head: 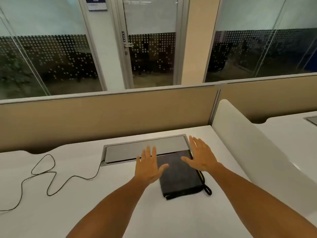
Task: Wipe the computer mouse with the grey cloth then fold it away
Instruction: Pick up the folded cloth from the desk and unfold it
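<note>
A dark grey cloth (178, 177) lies folded into a flat rectangle on the white desk (85, 212), with a black hanging loop and a yellow trim at its right edge. My left hand (148, 166) is spread flat over the cloth's left edge, fingers apart, holding nothing. My right hand (200, 156) hovers open over the cloth's far right corner, palm down. No computer mouse is in view.
A grey cable-tray lid (137, 150) is set into the desk just behind the cloth. A thin black cable (48, 179) snakes across the desk's left side. A beige partition (103, 117) stands behind, a white divider (248, 143) to the right.
</note>
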The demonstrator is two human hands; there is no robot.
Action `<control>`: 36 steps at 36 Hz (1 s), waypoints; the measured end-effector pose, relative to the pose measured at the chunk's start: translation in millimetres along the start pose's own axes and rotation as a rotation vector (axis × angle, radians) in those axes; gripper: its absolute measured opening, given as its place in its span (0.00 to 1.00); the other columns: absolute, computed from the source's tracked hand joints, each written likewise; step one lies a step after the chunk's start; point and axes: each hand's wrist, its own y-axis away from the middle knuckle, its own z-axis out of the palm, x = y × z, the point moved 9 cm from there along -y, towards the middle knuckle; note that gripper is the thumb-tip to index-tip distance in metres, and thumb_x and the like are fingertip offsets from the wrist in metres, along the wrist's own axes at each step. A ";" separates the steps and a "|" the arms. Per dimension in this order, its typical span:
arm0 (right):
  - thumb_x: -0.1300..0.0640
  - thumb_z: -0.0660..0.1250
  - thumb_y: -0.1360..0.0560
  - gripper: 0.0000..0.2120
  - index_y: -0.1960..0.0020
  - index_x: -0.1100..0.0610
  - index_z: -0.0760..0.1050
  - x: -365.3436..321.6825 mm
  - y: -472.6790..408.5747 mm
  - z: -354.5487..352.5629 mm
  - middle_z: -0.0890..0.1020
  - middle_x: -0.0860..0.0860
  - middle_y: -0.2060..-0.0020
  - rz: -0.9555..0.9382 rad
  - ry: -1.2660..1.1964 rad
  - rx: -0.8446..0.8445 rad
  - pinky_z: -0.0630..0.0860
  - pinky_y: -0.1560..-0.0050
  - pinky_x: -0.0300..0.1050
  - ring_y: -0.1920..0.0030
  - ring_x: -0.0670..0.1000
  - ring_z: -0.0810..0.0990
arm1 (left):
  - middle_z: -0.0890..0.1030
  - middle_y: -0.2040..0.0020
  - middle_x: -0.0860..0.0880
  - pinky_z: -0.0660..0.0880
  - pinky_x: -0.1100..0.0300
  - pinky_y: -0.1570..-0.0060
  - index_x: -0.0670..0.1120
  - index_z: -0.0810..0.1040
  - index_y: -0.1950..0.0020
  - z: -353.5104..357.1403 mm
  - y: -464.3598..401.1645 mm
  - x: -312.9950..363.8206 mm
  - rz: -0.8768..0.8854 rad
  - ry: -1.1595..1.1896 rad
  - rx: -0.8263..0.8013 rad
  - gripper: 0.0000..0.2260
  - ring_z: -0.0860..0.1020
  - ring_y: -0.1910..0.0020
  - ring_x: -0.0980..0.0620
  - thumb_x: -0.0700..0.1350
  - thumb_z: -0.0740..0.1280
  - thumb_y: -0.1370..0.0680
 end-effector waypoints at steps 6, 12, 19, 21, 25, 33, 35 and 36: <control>0.33 0.59 0.25 0.44 0.20 0.55 0.43 9.8 2.8 38.6 0.54 0.56 0.21 0.065 -0.015 -0.078 0.56 0.25 0.57 0.22 0.60 0.54 | 0.43 0.20 0.44 0.50 0.40 0.26 0.49 0.41 0.21 43.1 -5.3 -1.3 -0.023 0.029 -0.108 0.43 0.45 0.21 0.41 0.73 0.50 0.26; 0.36 0.60 0.23 0.41 0.20 0.54 0.46 24.3 7.8 72.3 0.56 0.55 0.21 0.149 -0.106 -0.152 0.61 0.26 0.57 0.23 0.60 0.58 | 0.44 0.20 0.44 0.49 0.41 0.25 0.48 0.42 0.21 69.6 -8.5 -1.3 -0.029 0.008 -0.142 0.42 0.45 0.21 0.41 0.72 0.51 0.25; 0.40 0.62 0.22 0.36 0.23 0.57 0.55 35.8 10.6 94.9 0.65 0.57 0.27 0.214 -0.213 -0.187 0.70 0.33 0.57 0.30 0.60 0.66 | 0.70 0.31 0.44 0.70 0.48 0.38 0.44 0.61 0.27 78.6 -10.7 2.0 -0.063 -0.072 -0.076 0.38 0.69 0.35 0.43 0.72 0.53 0.25; 0.40 0.62 0.23 0.34 0.24 0.57 0.58 38.9 12.1 100.0 0.68 0.57 0.29 0.248 -0.241 -0.198 0.71 0.34 0.57 0.32 0.60 0.67 | 0.72 0.35 0.44 0.72 0.50 0.41 0.45 0.64 0.30 83.5 -10.2 1.3 -0.085 -0.067 -0.080 0.37 0.71 0.39 0.45 0.72 0.53 0.26; 0.39 0.62 0.23 0.34 0.25 0.57 0.59 42.3 10.0 104.2 0.70 0.58 0.31 0.292 -0.236 -0.190 0.71 0.36 0.57 0.33 0.60 0.67 | 0.71 0.37 0.44 0.73 0.53 0.42 0.43 0.64 0.30 89.5 -11.9 1.0 -0.160 0.052 -0.083 0.36 0.71 0.40 0.45 0.70 0.56 0.25; 0.55 0.67 0.23 0.20 0.35 0.62 0.69 51.1 8.8 111.4 0.77 0.60 0.41 0.487 -0.599 -0.166 0.78 0.44 0.52 0.46 0.57 0.78 | 0.78 0.41 0.40 0.76 0.52 0.44 0.39 0.71 0.39 98.1 -15.7 -13.1 -0.445 0.574 -0.112 0.16 0.77 0.44 0.42 0.46 0.67 0.21; 0.57 0.66 0.23 0.15 0.38 0.62 0.71 52.1 12.5 113.8 0.79 0.59 0.44 0.522 -0.659 -0.176 0.78 0.49 0.48 0.50 0.55 0.78 | 0.79 0.43 0.39 0.75 0.54 0.47 0.38 0.73 0.41 98.7 -17.2 -15.5 -0.465 0.601 -0.130 0.13 0.78 0.45 0.42 0.44 0.66 0.20; 0.58 0.66 0.23 0.14 0.39 0.62 0.73 52.0 14.1 114.3 0.80 0.59 0.45 0.531 -0.685 -0.177 0.78 0.50 0.47 0.51 0.55 0.78 | 0.79 0.44 0.39 0.75 0.54 0.48 0.37 0.75 0.42 99.1 -17.7 -16.1 -0.474 0.618 -0.142 0.12 0.78 0.46 0.42 0.44 0.66 0.20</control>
